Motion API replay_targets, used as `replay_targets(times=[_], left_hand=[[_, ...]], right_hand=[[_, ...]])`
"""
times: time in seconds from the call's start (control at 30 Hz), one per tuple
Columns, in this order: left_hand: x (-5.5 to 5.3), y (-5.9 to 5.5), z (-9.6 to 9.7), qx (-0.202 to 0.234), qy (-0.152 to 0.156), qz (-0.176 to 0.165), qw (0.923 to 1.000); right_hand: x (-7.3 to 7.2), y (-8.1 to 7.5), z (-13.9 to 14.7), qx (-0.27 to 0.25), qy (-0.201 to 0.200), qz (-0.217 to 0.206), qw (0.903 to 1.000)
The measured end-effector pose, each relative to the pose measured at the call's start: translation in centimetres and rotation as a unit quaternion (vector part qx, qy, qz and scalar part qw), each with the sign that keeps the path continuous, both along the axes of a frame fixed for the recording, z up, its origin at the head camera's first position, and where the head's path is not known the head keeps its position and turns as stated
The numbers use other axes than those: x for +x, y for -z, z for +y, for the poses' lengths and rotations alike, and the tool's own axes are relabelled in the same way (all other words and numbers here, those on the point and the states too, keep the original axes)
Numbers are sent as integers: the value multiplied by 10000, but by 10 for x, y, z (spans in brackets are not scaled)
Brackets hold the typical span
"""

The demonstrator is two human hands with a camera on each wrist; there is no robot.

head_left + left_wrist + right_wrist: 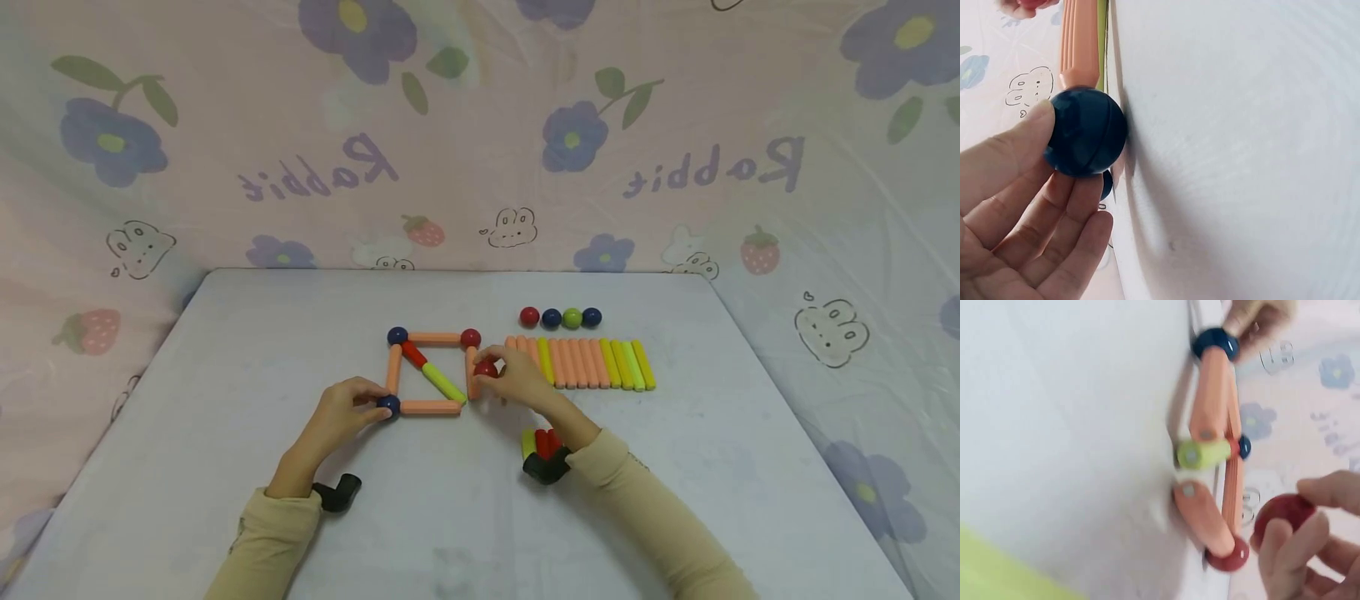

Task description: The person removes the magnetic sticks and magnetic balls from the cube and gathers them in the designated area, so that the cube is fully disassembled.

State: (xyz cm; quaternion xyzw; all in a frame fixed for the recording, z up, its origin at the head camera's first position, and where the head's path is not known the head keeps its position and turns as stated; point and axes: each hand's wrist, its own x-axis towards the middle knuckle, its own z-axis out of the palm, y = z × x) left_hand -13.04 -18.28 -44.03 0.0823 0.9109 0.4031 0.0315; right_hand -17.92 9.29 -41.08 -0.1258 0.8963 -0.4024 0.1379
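My left hand (347, 412) pinches a dark blue ball (1088, 132) at the near left corner of a square of sticks. In my right hand (521, 381), thumb and fingers hold a red ball (1284, 515), raised by the square's right side. Salmon sticks (429, 407) form the four sides. Another blue ball (397, 336) joins the far left corner, and a red ball (470, 337) the far right one. A red stick (413, 354) and a yellow-green stick (444, 383) run diagonally. At the near right corner, the stick ends lie close together with no ball between them.
Right of the square lies a row of salmon and yellow sticks (585, 364). Several balls (572, 317) line up behind it. Short red and yellow-green sticks (542, 442) lie near my right wrist. Black wrist devices (339, 493) sit under both wrists. A printed curtain (465, 183) hangs behind the table.
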Motion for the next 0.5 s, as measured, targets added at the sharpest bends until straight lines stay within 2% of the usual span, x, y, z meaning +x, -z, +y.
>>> replay_targets(times=[0.17, 0.27, 0.37, 0.5], left_hand=[[-1, 0, 0, 5, 7, 27, 10000], [-1, 1, -1, 30, 9, 32, 10000], [-1, 2, -1, 25, 9, 21, 10000], [-1, 3, 0, 15, -7, 0, 10000]], right_hand=[[-20, -3, 14, -872, 13, -223, 9959], [-32, -3, 21, -1155, 63, -306, 9928], [-45, 0, 27, -1139, 211, -291, 9928], [-63, 7, 32, -648, 530, 49, 9965]])
